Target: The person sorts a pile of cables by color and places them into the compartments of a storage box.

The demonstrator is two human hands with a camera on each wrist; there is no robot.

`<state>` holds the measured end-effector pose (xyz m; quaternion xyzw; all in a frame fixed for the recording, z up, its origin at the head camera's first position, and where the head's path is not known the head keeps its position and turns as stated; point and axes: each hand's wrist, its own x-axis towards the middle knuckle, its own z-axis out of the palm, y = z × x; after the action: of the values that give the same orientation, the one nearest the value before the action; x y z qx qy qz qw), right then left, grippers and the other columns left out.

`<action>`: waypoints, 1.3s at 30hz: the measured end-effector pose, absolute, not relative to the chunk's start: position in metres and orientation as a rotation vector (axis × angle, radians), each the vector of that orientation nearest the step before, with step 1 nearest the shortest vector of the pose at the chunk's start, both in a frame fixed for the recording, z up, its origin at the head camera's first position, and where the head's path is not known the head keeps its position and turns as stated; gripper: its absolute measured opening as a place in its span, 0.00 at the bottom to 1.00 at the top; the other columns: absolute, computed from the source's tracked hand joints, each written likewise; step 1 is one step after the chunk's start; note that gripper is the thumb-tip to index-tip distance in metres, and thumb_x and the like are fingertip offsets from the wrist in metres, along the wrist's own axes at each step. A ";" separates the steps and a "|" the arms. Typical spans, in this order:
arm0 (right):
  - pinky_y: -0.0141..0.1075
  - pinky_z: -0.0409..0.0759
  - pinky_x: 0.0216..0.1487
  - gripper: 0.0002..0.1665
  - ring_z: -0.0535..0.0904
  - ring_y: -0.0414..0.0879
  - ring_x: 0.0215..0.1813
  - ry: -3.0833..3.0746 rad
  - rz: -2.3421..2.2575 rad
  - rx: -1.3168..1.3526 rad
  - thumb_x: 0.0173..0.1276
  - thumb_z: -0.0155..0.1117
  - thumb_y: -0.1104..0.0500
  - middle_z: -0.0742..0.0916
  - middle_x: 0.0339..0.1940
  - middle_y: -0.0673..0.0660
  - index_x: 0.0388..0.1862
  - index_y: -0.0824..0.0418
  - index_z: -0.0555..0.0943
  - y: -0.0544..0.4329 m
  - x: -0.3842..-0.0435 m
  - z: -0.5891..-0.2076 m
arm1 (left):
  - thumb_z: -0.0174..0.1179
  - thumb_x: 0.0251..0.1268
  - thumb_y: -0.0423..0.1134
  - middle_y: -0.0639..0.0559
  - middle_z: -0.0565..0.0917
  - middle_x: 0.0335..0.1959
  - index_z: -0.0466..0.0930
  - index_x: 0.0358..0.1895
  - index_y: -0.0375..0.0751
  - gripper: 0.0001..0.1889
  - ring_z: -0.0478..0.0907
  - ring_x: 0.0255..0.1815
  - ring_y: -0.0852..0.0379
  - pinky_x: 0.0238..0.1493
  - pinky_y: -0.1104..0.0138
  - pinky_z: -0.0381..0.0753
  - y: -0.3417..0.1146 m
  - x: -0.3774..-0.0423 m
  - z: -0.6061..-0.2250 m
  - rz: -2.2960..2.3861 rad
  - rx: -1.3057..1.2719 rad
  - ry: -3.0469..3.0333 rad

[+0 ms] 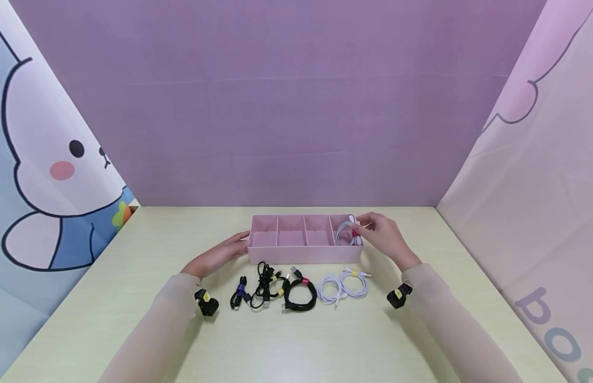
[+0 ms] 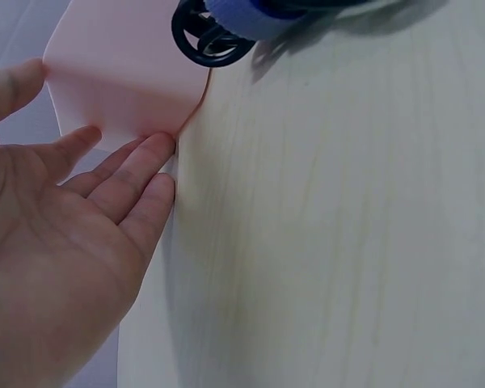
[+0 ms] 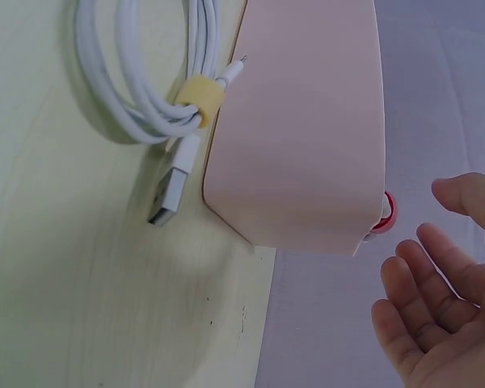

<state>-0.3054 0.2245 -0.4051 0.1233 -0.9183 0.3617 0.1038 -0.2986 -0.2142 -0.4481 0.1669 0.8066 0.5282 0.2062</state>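
Note:
A pink organizer box [image 1: 304,255] with several compartments stands on the table. My left hand [image 1: 221,255] touches its left end with extended fingertips, as the left wrist view also shows. In the box's rightmost compartment lies a coiled white cable [image 1: 343,232] with a red tie [image 3: 387,212], partly rising above the rim. Beside that end is my right hand [image 1: 384,234], its fingers loosely bent; in the right wrist view a gap separates them from the red tie. Two white coiled cables [image 1: 329,290] lie in front of the box, one with a yellow tie [image 3: 200,99].
Left of the white cables lie a black coiled cable [image 1: 301,307] with a red tie, a tangled black cable bundle [image 1: 264,284] with yellow ties, and a small black cable with a blue tie [image 1: 240,290]. A purple backdrop [image 1: 296,106] rises behind the table [image 1: 296,346].

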 end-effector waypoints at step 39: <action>0.37 0.80 0.39 0.15 0.81 0.46 0.38 -2.726 1.050 0.437 0.71 0.68 0.55 0.87 0.36 0.54 0.50 0.64 0.83 0.238 -0.281 -0.407 | 0.39 0.85 0.47 0.40 0.58 0.78 0.43 0.82 0.41 0.31 0.58 0.76 0.41 0.77 0.51 0.54 -0.212 -0.298 -0.448 1.520 0.460 2.204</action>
<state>-0.2806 0.2380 -0.4073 0.1474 -0.9188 0.3539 0.0940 -0.2980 -0.2121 -0.4475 0.1654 0.7930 0.5470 0.2112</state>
